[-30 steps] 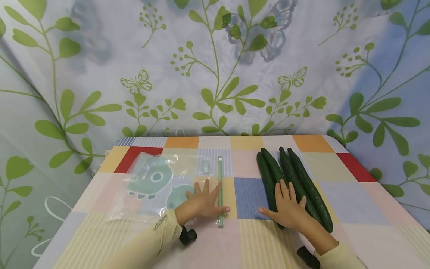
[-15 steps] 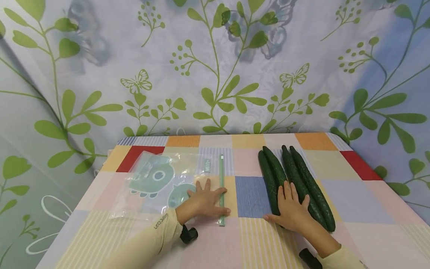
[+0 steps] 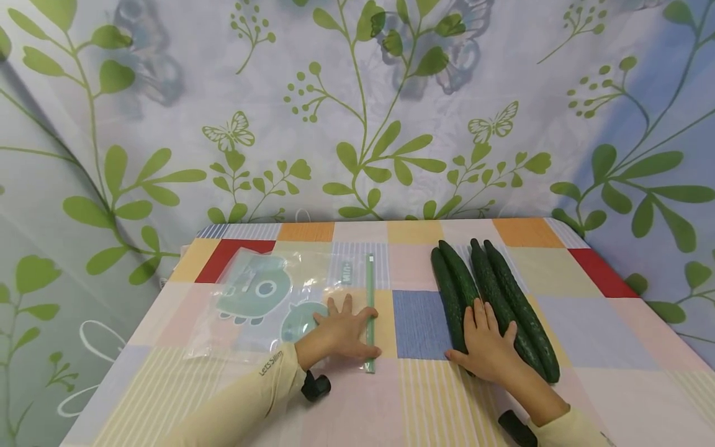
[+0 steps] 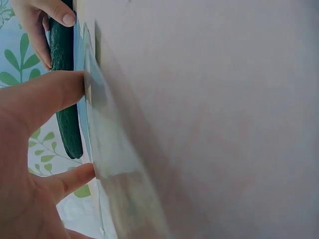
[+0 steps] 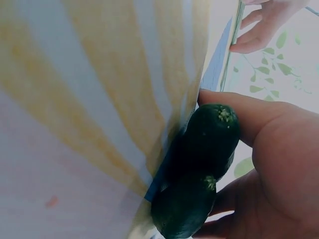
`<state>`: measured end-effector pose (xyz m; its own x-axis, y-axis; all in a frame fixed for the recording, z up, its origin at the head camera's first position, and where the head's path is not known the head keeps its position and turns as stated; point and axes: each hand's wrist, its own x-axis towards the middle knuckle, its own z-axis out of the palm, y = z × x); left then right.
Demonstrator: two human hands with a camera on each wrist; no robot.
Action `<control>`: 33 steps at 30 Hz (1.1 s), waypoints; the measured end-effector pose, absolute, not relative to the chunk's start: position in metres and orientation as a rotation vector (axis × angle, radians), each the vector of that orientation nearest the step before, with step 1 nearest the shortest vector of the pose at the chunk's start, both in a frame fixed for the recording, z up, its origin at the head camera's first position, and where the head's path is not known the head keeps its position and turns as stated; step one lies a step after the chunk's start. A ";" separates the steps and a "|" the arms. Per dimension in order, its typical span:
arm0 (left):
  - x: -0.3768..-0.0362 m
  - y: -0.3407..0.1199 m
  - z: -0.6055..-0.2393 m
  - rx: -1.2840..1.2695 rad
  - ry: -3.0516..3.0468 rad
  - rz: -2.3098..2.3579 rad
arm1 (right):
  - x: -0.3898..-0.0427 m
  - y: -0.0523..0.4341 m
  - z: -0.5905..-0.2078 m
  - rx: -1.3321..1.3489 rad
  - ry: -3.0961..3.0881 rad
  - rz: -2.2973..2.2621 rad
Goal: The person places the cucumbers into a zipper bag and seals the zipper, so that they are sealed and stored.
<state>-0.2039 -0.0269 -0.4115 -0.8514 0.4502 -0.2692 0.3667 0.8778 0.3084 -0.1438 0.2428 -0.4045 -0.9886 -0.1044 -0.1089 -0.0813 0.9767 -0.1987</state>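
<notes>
Clear, glossy plastic lies under your left hand [image 3: 337,335]: its fingers are spread and pinch nothing, and its thumb and index finger cross the slim green slider strip [image 3: 370,279] along the edge of a flat transparent bag [image 3: 285,298] printed with pale teal cartoon creatures. Seen from your left wrist, the bag's near edge lifts slightly off the cloth.

Your right hand [image 3: 487,347] rests extended, fingers straight rather than curled, over a pair of long, dark green, bumpy-skinned cucumbers [image 3: 447,285], its thumb along their left side. From your right wrist, their blunt, rounded ends show paler speckled tips. Just beside them, a second pair of slender dark green cucumbers [image 3: 522,304] lies at a similar slant, your little finger overlapping it.

Beneath everything, your table wears a patchwork-print cloth [image 3: 346,410] of pink, blue, orange, red and striped squares. Behind it, you face a pale, lightly rippled fabric hanging [image 3: 313,37] patterned with green leaves, sprigs and butterflies.
</notes>
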 end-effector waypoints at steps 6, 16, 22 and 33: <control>-0.203 -0.028 -0.411 0.607 2.701 0.367 | -0.143 0.242 -0.405 -0.142 3.007 -0.294; -0.205 -0.034 -0.410 0.622 2.647 0.536 | -0.143 0.242 -0.407 -0.148 3.032 -0.286; -0.205 -0.036 -0.411 0.637 2.647 0.575 | -0.137 0.237 -0.404 -0.100 3.123 -0.121; -0.208 -0.039 -0.410 0.711 2.662 0.622 | -0.136 0.236 -0.389 -0.142 3.151 -0.087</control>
<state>-0.2079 -0.0393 -0.4101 -0.8264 0.5316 -0.1857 0.3943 0.7817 0.4832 -0.1362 0.2361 -0.3894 -0.9958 -0.0896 0.0164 -0.0903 0.9944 -0.0546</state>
